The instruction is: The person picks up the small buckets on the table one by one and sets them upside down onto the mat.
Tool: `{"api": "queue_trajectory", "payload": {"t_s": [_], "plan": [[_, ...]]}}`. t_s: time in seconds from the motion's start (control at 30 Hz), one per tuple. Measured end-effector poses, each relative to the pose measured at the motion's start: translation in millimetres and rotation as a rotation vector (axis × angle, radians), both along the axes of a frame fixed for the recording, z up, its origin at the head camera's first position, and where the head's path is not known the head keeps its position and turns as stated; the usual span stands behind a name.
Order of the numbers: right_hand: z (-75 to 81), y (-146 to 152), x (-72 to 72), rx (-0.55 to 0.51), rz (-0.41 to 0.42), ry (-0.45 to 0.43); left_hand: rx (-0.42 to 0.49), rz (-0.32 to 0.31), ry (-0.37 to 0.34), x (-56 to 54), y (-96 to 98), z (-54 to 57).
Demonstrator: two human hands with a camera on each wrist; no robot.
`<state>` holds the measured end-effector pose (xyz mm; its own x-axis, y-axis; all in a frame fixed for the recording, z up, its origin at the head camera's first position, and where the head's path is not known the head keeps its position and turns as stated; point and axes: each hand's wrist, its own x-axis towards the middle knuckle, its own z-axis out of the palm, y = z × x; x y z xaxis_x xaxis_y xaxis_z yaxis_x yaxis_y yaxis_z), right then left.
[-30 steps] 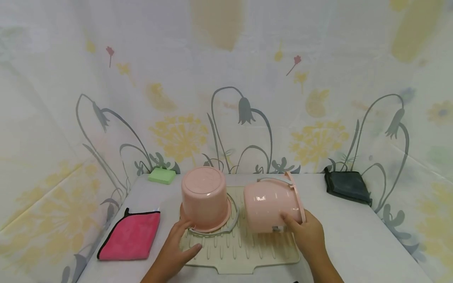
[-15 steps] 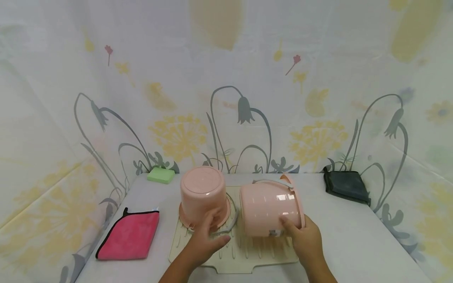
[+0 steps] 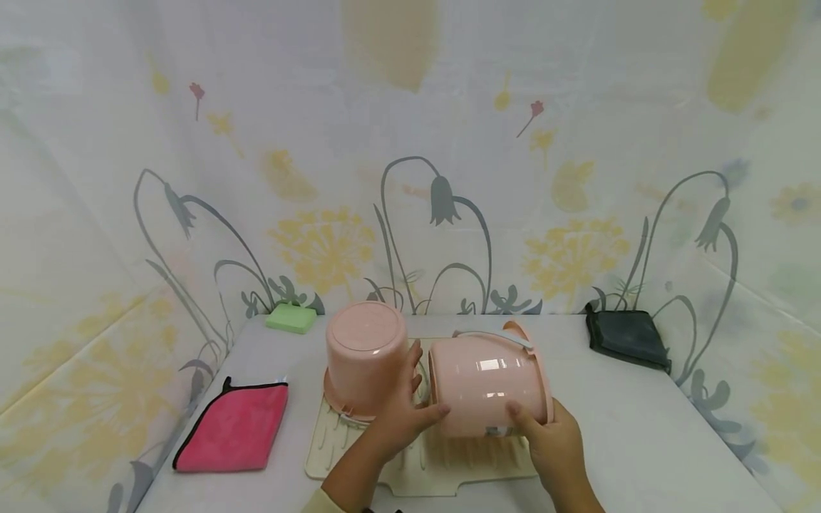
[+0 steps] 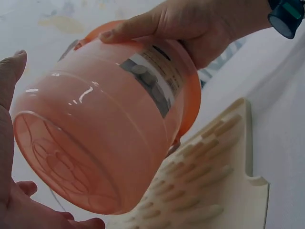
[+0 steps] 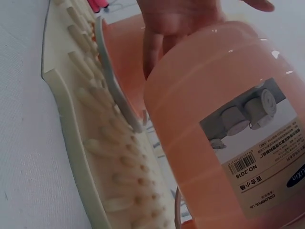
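Note:
My right hand grips the rim of a pink plastic bucket, thumb on its outer wall. The bucket lies sideways over the cream draining board, its base facing left and its grey handle on the upper side. My left hand is at the base end with fingers spread and thumb at the base edge. In the left wrist view, a printed label shows on the bucket's wall. A second pink bucket stands upside down on the board, left of the first and partly behind my left hand.
A folded pink cloth with black edging lies on the left of the white table. A green sponge sits at the back left, and a dark folded cloth at the back right. Flower-printed curtain surrounds the table.
My left hand has moved right, from beside the upside-down bucket to the base of the sideways bucket. The held bucket has shifted slightly left and down in my right hand.

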<state>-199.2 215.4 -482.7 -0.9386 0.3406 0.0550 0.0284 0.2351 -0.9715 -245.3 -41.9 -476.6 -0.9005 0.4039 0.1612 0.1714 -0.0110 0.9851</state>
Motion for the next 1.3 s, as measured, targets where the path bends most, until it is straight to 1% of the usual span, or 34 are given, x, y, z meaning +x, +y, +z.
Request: {"api": "queue_trajectory", "payload": {"t_s": [0.07, 0.13, 0.23, 0.37, 0.47, 0.63, 0.73, 0.93, 0.97, 1.0, 1.13, 1.17, 1.23, 1.3], "plan": [[-0.8, 0, 0.8, -0.017, -0.002, 0.018, 0.009, -0.002, -0.012, -1.5, 3.0, 0.0], [-1.1, 0, 1.6, -0.025, -0.002, 0.033, 0.027, -0.003, -0.041, -3.0, 5.4, 0.2], [-0.7, -1, 2.9, -0.027, 0.009, 0.043, 0.099, -0.027, -0.115, -4.1, 8.5, 1.6], [-1.3, -3, 3.5, -0.033, 0.022, 0.04, 0.176, -0.038, -0.219, -3.9, 13.8, 1.9], [-3.7, -3, 3.1, -0.044, 0.029, 0.044, 0.172, -0.024, -0.244, -2.8, 17.9, 1.3], [-6.3, -2, 2.4, -0.047, 0.041, 0.067, 0.136, -0.006, -0.238, -4.5, 21.7, 0.5], [-6.7, -1, 2.7, -0.022, 0.049, 0.062, 0.136, -0.002, -0.232, -6.5, 22.2, -1.0], [-8.4, 0, 4.4, 0.043, 0.078, 0.031, 0.128, 0.051, -0.21, -6.3, 23.1, -1.7], [-8.4, 1, 5.2, 0.07, 0.079, 0.03, 0.126, 0.062, -0.201, -6.4, 23.5, -1.3], [-8.2, 2, 6.1, 0.092, 0.079, 0.036, 0.127, 0.069, -0.191, -6.3, 23.9, -0.8], [-7.6, 6, 10.7, 0.12, 0.114, 0.091, 0.144, 0.08, -0.138, -5.1, 25.5, 2.1], [-7.8, 6, 11.9, 0.126, 0.123, 0.102, 0.148, 0.085, -0.131, -4.6, 25.9, 2.9], [-9.2, 7, 13.7, 0.105, 0.153, 0.136, 0.152, 0.1, -0.123, -3.5, 26.8, 4.0], [-11.5, 8, 15.0, 0.129, 0.174, 0.181, 0.155, 0.116, -0.125, -3.2, 27.9, 4.8]]}}
